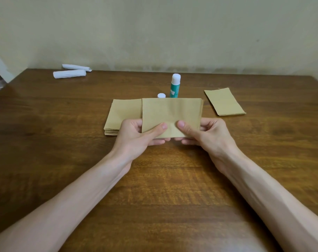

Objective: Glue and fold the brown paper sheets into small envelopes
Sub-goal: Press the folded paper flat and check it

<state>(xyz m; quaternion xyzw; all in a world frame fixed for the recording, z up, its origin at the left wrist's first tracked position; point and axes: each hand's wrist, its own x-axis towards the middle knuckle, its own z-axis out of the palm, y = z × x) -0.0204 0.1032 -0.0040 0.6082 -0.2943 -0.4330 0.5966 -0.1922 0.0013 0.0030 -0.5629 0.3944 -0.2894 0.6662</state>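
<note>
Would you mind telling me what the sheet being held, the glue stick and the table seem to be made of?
Held sheet: matte brown kraft-type paper, faintly creased by the thumbs. Glue stick: apparently smooth plastic, with a teal body and a white end. Table: wood or wood-look veneer, showing dark grain with a slight sheen.

You hold one brown paper sheet [172, 115] raised off the wooden table, its face tilted towards you, with a soft crease near the lower middle. Behind and to its left lies the stack of brown sheets [121, 115], flat and squared up, partly hidden by the sheet. To the right, well apart, lies a smaller pile of folded envelopes [224, 101], angled slightly. The teal glue stick [174, 86] stands upright beyond the sheet, white tip uppermost; the small white piece [161, 95] beside it may be its cap.
</note>
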